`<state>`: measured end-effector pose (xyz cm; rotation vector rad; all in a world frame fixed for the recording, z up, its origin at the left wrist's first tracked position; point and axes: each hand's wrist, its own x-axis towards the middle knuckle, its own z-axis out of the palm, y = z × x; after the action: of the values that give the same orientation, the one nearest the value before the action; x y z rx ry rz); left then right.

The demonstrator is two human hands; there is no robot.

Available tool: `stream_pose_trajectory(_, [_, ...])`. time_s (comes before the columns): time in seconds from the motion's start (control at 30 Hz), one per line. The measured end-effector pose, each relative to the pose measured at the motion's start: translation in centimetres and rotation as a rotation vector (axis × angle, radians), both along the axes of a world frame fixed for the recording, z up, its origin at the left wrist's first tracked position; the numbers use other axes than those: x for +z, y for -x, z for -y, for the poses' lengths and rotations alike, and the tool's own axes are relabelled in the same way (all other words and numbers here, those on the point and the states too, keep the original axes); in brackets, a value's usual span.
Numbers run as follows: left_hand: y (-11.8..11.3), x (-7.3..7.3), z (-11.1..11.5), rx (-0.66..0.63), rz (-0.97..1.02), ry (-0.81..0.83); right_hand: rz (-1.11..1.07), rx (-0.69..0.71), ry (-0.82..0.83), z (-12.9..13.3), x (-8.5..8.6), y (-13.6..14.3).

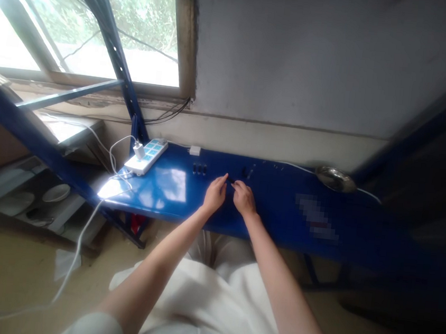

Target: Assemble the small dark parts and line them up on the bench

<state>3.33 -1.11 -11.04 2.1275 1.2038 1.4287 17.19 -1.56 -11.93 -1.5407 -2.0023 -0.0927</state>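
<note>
A small dark, narrow object (230,179) is held between my two hands above the blue tabletop (269,214); it is too small to name. The fingers of my left hand (215,194) are pinched at its left end. My right hand (244,197) is closed on its right end, with thumb and fingers together. Just beyond my left hand, three small dark pieces (199,169) lie side by side in a row. Past my right hand lie another small dark piece (244,172) and several tiny light bits (276,167).
A white power strip (146,157) with a charger (139,150) plugged in lies at the table's left end. A white adapter (195,150) rests by the back edge. At the back right is a shiny metal dish (335,179). Blue rack posts (119,55) rise at the left.
</note>
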Motion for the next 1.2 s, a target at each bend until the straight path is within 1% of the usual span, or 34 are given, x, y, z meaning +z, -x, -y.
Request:
stream_pose_trajectory(0.07, [0.0,0.0,0.1,0.007,-0.009,0.014,-0.027,-0.014,-0.017,-0.1,-0.1,0.0])
stream_pose_trajectory(0.2, [0.0,-0.1,0.0,0.062,0.032,0.019,-0.079,-0.002,-0.057,-0.2,-0.4,-0.1])
stream_pose_trajectory(0.3, [-0.1,-0.1,-0.1,0.078,0.043,0.037,-0.112,-0.014,-0.056,-0.2,-0.5,-0.2])
stream_pose_trajectory(0.53, [-0.4,-0.4,0.0,0.066,0.041,0.091,-0.164,-0.028,-0.043,-0.2,-0.4,-0.3])
stream_pose_trajectory(0.6, [-0.3,-0.2,-0.1,0.046,0.011,0.086,-0.178,-0.032,-0.037,-0.1,-0.3,-0.3])
stream_pose_trajectory(0.67, [-0.3,0.7,-0.6,0.025,-0.057,0.062,-0.191,-0.031,-0.036,0.0,-0.2,-0.3])
stream_pose_trajectory(0.73, [-0.1,2.6,-1.4,0.002,-0.171,0.019,-0.204,-0.017,-0.052,0.0,-0.2,-0.3])
stream_pose_trajectory(0.83, [0.3,6.7,-3.3,-0.099,-0.427,-0.066,-0.211,-0.006,-0.076,0.1,-0.2,-0.2])
stream_pose_trajectory(0.9, [0.6,9.5,-4.7,-0.119,-0.575,-0.089,-0.211,-0.026,-0.073,0.0,-0.3,-0.2])
stream_pose_trajectory(0.97, [0.8,11.6,-5.9,-0.119,-0.704,-0.067,-0.217,-0.043,-0.075,-0.2,-0.5,-0.2])
stream_pose_trajectory(1.0, [1.0,12.3,-6.4,-0.111,-0.765,-0.052,-0.222,-0.042,-0.087,-0.3,-0.6,-0.2])
stream_pose_trajectory(1.03, [1.1,12.7,-6.9,-0.106,-0.825,-0.041,-0.228,-0.037,-0.105,-0.4,-0.8,-0.3])
stream_pose_trajectory(1.1, [1.5,12.8,-7.5,-0.101,-0.941,-0.024,-0.242,-0.024,-0.160,-0.5,-1.0,-0.4])
stream_pose_trajectory(1.2, [2.1,11.9,-8.1,-0.078,-1.050,-0.007,-0.263,-0.007,-0.235,-0.6,-1.2,-0.5])
